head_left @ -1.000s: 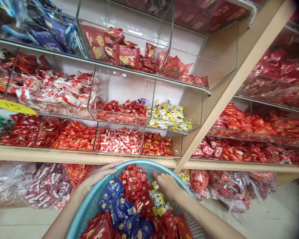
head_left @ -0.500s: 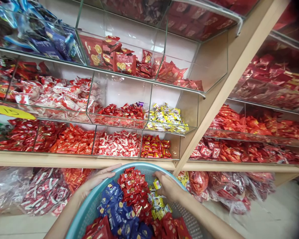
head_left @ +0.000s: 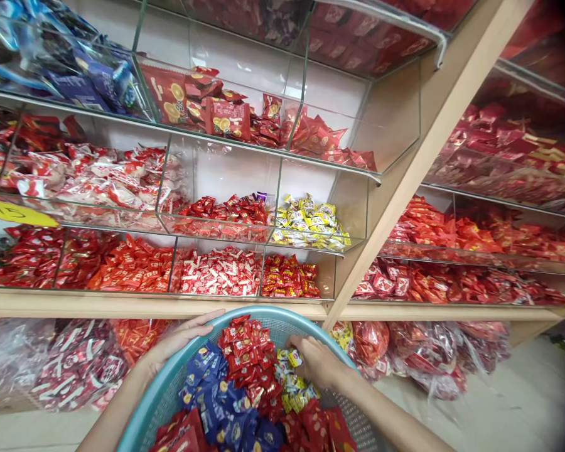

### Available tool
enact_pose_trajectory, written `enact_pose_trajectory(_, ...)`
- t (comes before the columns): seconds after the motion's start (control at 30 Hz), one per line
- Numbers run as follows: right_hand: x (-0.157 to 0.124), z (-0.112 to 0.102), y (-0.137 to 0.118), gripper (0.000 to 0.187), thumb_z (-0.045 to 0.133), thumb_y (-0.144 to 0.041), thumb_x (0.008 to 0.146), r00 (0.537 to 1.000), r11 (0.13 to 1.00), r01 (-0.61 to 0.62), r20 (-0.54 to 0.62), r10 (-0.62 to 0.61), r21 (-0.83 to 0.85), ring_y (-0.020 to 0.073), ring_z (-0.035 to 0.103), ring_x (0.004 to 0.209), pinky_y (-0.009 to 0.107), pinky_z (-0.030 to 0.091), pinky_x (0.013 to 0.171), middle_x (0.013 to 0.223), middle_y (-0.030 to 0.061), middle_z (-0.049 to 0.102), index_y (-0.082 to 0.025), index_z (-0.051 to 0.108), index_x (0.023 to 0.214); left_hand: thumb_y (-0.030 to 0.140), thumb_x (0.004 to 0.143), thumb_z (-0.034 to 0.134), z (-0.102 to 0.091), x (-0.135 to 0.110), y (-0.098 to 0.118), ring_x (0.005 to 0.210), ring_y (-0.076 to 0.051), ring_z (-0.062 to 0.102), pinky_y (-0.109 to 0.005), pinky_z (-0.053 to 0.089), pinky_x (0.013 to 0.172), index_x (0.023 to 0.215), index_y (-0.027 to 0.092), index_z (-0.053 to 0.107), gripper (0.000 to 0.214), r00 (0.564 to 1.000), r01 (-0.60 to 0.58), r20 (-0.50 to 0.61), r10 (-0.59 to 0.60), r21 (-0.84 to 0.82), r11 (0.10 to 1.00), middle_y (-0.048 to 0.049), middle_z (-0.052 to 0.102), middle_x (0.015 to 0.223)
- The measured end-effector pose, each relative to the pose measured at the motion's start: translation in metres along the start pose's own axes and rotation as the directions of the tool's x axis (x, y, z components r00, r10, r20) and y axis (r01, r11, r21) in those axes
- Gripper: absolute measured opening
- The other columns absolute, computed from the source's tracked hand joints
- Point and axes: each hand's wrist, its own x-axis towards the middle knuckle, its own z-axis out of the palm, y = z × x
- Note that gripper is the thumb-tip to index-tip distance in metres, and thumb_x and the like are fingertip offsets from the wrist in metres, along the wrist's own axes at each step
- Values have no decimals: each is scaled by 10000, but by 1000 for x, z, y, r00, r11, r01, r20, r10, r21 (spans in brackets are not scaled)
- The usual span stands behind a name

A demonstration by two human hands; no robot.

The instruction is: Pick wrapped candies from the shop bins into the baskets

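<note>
A teal plastic basket (head_left: 169, 392) sits low in front of me, heaped with red, blue and yellow wrapped sweets. My left hand (head_left: 181, 339) grips its far left rim, thumb over the edge. My right hand (head_left: 316, 361) is inside the basket at the right, fingers curled on small yellow sweets (head_left: 294, 358). A pile of red sweets (head_left: 245, 351) lies between the hands, blue packets (head_left: 216, 395) below it.
Clear-fronted bins on a wooden shelf unit (head_left: 395, 207) hold yellow sweets (head_left: 311, 220), red-and-white sweets (head_left: 221, 273) and many red packets. Plastic bags of sweets (head_left: 75, 364) lie under the bottom shelf, more bags (head_left: 405, 351) at the right. A yellow price tag (head_left: 14, 212) hangs at the left.
The view has shifted slightly left and down. My right hand has curled onto the yellow sweets in the basket. The left hand stays on the rim.
</note>
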Motion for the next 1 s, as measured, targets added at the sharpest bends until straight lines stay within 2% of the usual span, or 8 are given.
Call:
enact_pose_trajectory(0.13, 2, 5, 12, 492, 557, -179, 615, 997, 997, -13, -80, 19, 78, 195, 516, 893, 259, 368, 736, 968, 67, 572, -176, 470, 1099, 216, 764, 570, 0, 0, 1, 1122, -232, 480, -317, 325, 950, 1201, 270, 518, 443, 1000, -6, 7, 6, -13, 1000, -15, 556, 1224)
enact_pose_trajectory(0.23, 2, 3, 14, 446, 567, -177, 600, 990, 995, -29, -137, 42, 93, 184, 513, 877, 247, 364, 733, 953, 57, 567, -171, 479, 1038, 220, 774, 556, 0, -1, 2, 1051, -213, 539, -323, 322, 953, 1189, 323, 520, 429, 1000, 0, 12, 1, -28, 1000, 16, 580, 1192)
enact_pose_trajectory(0.4, 6, 1, -2, 400, 503, -135, 643, 990, 997, -48, -132, 40, -56, 201, 522, 868, 269, 363, 729, 923, 74, 582, -162, 478, 1042, 213, 741, 590, 1, -4, 0, 1057, -231, 532, -314, 350, 917, 1151, 266, 568, 414, 999, -43, -6, 43, -28, 999, -15, 587, 1183)
enact_pose_trajectory(0.53, 16, 2, -13, 468, 477, -66, 626, 990, 988, -27, -138, 6, -154, 221, 527, 893, 287, 361, 736, 953, 91, 593, -149, 466, 1087, 214, 728, 597, 3, -7, 1, 925, -237, 600, -338, 403, 840, 1152, 243, 569, 426, 998, -58, -8, 58, -19, 998, -50, 633, 1106)
enact_pose_trajectory(0.63, 21, 3, -14, 436, 503, -104, 629, 989, 996, -35, -146, 24, -77, 214, 535, 894, 276, 360, 731, 942, 76, 599, -169, 487, 1059, 232, 726, 596, 3, -9, 3, 934, -251, 598, -353, 403, 844, 1163, 248, 561, 438, 998, -60, -11, 59, -11, 998, -52, 639, 1094)
enact_pose_trajectory(0.83, 31, 12, -4, 388, 537, -225, 643, 982, 989, -96, -151, 112, 112, 186, 535, 777, 263, 364, 653, 827, 28, 581, -198, 508, 1029, 225, 724, 611, 3, -11, 5, 1150, -232, 452, -308, 291, 973, 1122, 255, 591, 401, 997, -77, -27, 77, 33, 997, -15, 563, 1216)
enact_pose_trajectory(0.93, 35, 18, 1, 355, 548, -262, 646, 986, 981, -58, -145, 86, 186, 172, 528, 735, 250, 370, 627, 774, 9, 573, -193, 527, 994, 221, 737, 596, 2, -10, 4, 1159, -228, 444, -312, 284, 984, 1136, 254, 577, 401, 997, -74, -18, 75, 43, 996, -9, 562, 1216)
enact_pose_trajectory(1.0, 35, 20, 1, 339, 554, -292, 659, 986, 983, -50, -151, 78, 178, 173, 536, 747, 249, 377, 638, 785, 12, 578, -197, 542, 984, 230, 745, 588, 2, -10, 4, 1159, -239, 444, -337, 283, 989, 1164, 246, 553, 421, 998, -66, -23, 67, 50, 997, -15, 545, 1234)
